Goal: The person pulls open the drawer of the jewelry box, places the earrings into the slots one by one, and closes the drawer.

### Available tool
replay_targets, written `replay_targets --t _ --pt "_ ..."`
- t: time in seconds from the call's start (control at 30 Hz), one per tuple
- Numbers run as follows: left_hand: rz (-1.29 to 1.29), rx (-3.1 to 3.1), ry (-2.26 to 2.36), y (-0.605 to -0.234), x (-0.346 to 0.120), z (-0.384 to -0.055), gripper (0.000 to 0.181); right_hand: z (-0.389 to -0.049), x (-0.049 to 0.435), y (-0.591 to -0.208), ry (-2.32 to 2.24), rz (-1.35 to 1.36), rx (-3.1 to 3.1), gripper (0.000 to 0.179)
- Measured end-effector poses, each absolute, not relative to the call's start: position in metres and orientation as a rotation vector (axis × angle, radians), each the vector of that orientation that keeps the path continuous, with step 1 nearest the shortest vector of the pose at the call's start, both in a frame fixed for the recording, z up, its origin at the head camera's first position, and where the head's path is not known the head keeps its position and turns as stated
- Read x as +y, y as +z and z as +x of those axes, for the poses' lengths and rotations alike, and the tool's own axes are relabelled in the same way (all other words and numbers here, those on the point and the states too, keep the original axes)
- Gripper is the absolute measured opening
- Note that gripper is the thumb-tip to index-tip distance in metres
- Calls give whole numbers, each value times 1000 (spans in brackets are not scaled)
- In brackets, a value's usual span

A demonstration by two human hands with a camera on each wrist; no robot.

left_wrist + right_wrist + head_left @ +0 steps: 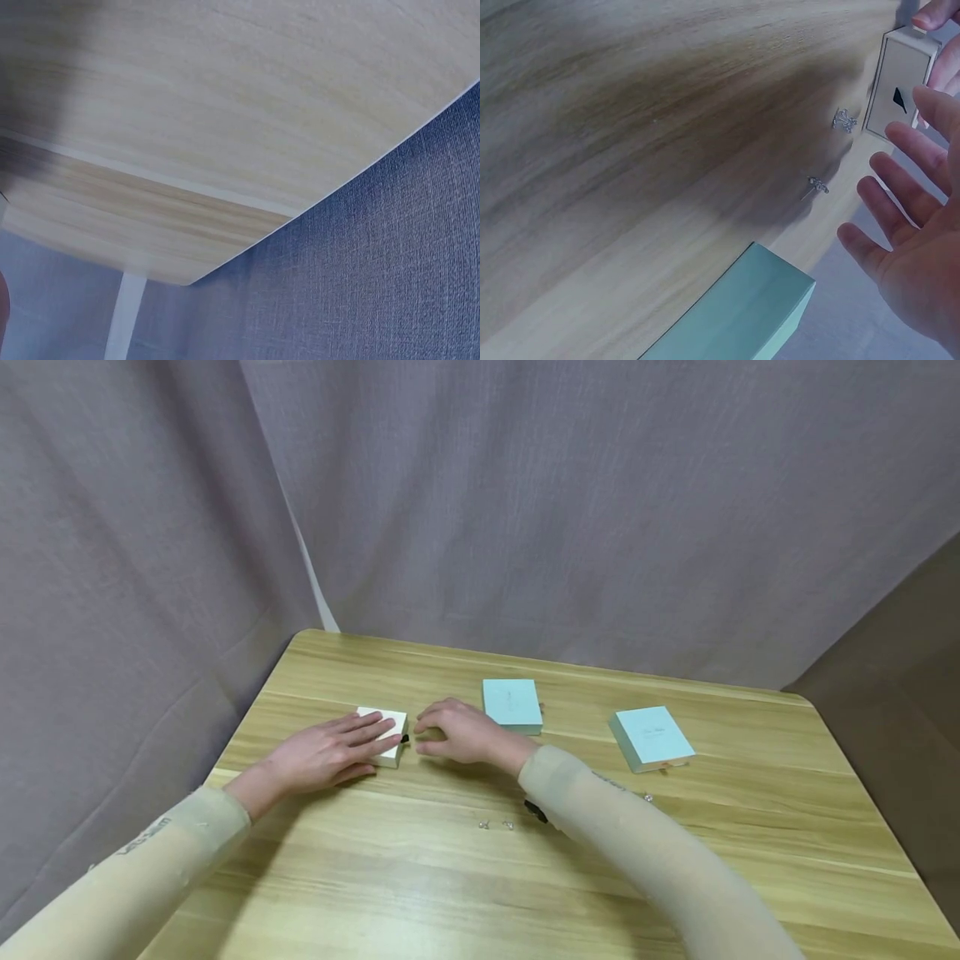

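My left hand [330,747] rests with extended, spread fingers across the top of a small white box [396,720]. A black pull tab [405,738] sticks out of the box's right end, also visible on its drawer front [885,86] in the right wrist view. Just right of that tab, my right hand [461,732] hovers with loosely bent fingers, holding nothing. Two small sparkly earrings [844,120] lie near the white box in the right wrist view. The left wrist view catches mostly table and curtain.
Behind my right hand stands a pale teal box [510,703]; another teal box [654,737] sits farther right. Small shiny pieces [483,825] lie on the front middle of the wooden table [360,877], and one shiny piece [648,797] beyond my right sleeve. Grey curtains [525,510] enclose the table.
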State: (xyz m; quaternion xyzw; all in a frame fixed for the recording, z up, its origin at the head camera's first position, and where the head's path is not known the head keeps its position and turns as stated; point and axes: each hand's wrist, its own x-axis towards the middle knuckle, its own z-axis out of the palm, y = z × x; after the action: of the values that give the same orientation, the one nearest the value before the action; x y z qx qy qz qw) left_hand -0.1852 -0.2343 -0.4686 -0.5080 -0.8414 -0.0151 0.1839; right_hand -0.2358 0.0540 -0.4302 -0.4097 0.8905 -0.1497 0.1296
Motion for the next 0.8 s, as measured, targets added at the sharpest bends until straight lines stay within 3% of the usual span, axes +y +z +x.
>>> replay_targets --t 0.8 --pt "-1415 -2329 -64 -471 -233 -185 45 -237 40 -440 -494 -1172 2674 24"
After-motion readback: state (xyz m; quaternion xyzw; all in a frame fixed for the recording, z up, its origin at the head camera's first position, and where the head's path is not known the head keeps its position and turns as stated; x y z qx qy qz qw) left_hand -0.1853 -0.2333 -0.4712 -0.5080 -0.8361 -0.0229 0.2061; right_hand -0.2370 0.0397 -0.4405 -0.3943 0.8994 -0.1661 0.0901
